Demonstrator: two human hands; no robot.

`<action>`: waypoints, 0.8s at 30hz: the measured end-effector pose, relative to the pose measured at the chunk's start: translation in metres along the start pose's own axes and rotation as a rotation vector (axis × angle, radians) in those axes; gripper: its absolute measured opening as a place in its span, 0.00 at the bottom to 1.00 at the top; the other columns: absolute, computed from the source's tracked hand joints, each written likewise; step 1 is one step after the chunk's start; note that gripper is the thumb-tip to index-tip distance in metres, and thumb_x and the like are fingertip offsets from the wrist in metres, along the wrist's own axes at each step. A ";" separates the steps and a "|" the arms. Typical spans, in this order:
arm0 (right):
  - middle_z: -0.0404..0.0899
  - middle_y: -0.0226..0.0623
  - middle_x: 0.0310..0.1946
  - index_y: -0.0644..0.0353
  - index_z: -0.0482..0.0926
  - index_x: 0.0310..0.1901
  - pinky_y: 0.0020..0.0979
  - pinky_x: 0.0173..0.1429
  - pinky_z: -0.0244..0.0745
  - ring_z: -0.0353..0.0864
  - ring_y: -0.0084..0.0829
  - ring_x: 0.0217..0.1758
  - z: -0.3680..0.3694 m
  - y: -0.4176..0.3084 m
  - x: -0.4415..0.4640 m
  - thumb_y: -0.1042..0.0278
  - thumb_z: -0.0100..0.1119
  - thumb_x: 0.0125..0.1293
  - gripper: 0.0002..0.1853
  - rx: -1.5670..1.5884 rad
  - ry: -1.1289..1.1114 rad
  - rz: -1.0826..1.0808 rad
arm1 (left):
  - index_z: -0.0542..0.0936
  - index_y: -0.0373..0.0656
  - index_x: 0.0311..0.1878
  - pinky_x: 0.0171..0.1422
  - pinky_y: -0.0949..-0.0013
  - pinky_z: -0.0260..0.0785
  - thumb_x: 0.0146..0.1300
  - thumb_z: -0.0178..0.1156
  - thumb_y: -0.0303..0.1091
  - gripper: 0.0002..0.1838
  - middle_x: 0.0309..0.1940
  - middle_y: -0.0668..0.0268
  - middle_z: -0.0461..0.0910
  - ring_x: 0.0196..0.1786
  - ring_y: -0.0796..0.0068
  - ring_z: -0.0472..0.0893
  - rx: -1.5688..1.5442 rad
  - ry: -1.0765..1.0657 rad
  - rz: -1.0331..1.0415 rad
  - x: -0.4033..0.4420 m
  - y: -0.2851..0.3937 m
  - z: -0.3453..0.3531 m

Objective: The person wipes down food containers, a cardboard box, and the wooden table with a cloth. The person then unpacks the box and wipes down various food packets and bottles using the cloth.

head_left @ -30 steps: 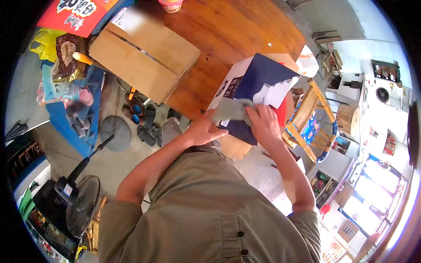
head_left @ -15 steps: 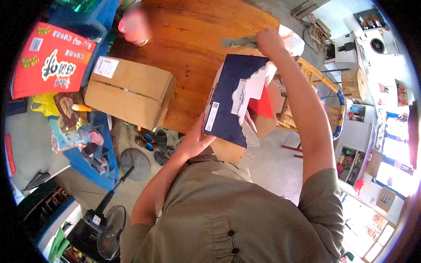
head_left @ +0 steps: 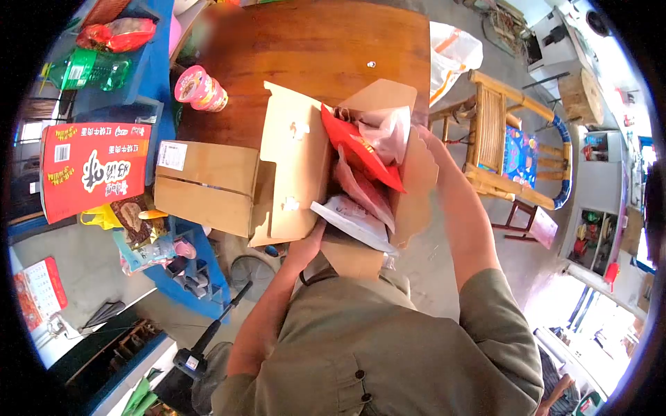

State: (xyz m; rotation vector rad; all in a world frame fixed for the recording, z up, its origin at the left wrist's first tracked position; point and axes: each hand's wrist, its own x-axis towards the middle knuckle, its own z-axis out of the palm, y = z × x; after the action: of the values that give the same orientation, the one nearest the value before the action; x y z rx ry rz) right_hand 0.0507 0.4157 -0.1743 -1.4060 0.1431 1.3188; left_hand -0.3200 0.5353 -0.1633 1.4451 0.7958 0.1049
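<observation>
An open cardboard box (head_left: 298, 173) is tipped toward me at the table's near edge, its brown inside and torn-edged flaps showing. Inside it lie a red packet (head_left: 361, 149), a pinkish plastic-wrapped piece (head_left: 364, 191), a clear plastic wrapping (head_left: 388, 128) and a white plastic packet (head_left: 354, 222). My left hand (head_left: 307, 248) grips the box from below on its near left side, with the fingertips hidden behind it. At the far right side, my right hand (head_left: 427, 142) holds the box by its flap; most of those fingers are hidden.
Left of the box, a closed brown carton (head_left: 205, 191) stands beside a red printed box (head_left: 97, 170). A pink cup (head_left: 201, 89) is on the wooden table (head_left: 312, 41). A white plastic bag (head_left: 454, 59) and a bamboo chair (head_left: 485, 125) are to the right.
The box has turned from its dark blue outside to its open inside. My right hand has come down from above the table to the box; the grey-green strip it held is out of sight.
</observation>
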 end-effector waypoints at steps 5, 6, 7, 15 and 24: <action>0.80 0.38 0.46 0.60 0.76 0.54 0.34 0.48 0.75 0.79 0.30 0.44 0.020 0.031 0.027 0.55 0.54 0.65 0.22 0.175 0.074 -0.163 | 0.73 0.35 0.57 0.64 0.63 0.61 0.67 0.53 0.35 0.19 0.56 0.57 0.75 0.58 0.64 0.72 0.188 -0.033 0.004 -0.001 0.004 -0.005; 0.80 0.38 0.47 0.60 0.76 0.54 0.34 0.48 0.75 0.79 0.30 0.45 0.020 0.033 0.029 0.54 0.54 0.65 0.22 0.195 0.079 -0.181 | 0.74 0.34 0.57 0.63 0.66 0.62 0.67 0.52 0.36 0.19 0.55 0.58 0.75 0.57 0.68 0.72 0.159 -0.072 -0.135 -0.005 0.015 -0.004; 0.80 0.38 0.47 0.60 0.76 0.54 0.34 0.48 0.75 0.79 0.29 0.45 0.020 0.035 0.027 0.54 0.54 0.65 0.22 0.227 0.083 -0.199 | 0.74 0.34 0.57 0.63 0.66 0.62 0.67 0.52 0.36 0.19 0.55 0.58 0.75 0.57 0.68 0.72 0.167 -0.070 -0.134 -0.008 0.018 -0.005; 0.79 0.38 0.50 0.60 0.77 0.54 0.33 0.49 0.75 0.78 0.28 0.48 -0.019 0.038 0.030 0.51 0.52 0.66 0.23 0.244 0.072 -0.230 | 0.78 0.38 0.51 0.55 0.66 0.68 0.60 0.55 0.30 0.16 0.46 0.58 0.80 0.48 0.66 0.78 0.362 -0.204 -0.225 -0.024 0.018 -0.058; 0.79 0.41 0.52 0.61 0.73 0.58 0.34 0.59 0.75 0.80 0.32 0.52 0.018 -0.004 -0.021 0.53 0.44 0.71 0.23 0.791 -0.386 -0.220 | 0.69 0.34 0.59 0.57 0.55 0.73 0.60 0.58 0.23 0.22 0.54 0.52 0.74 0.56 0.59 0.77 -0.550 -0.039 -0.285 -0.038 0.116 -0.067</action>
State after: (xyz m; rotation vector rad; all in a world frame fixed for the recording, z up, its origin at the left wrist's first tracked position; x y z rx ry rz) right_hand 0.0348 0.4189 -0.1510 -0.4758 0.2124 1.1380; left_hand -0.3390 0.5912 -0.0376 0.8055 0.8520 0.0700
